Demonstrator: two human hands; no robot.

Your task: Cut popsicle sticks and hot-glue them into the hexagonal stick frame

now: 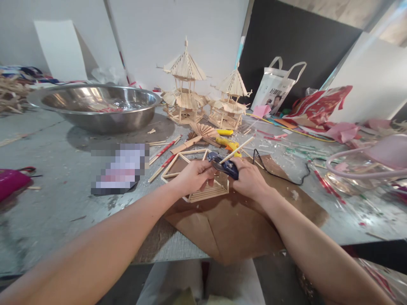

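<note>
head view: judged step, trimming a stick [243,145]. right hand [249,178] was clamped on the cutter [229,170]; left hand [199,174] sat at its tip, couldn't tell if gripping. stick slanted above the frame [208,193]. next cut likely needed steady alignment. glue gun [229,144] lay just beyond; cord [297,184] could snag.

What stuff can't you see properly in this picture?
All in the head view:
Stick frame: partly covered by the left hand.
Blue tool: partly hidden by the right hand.
Pixelated thing: blocky blur hides its surface.
Steel bowl: near wall hides much of its bottom.
Magenta thing: cut off by the left edge.
</note>
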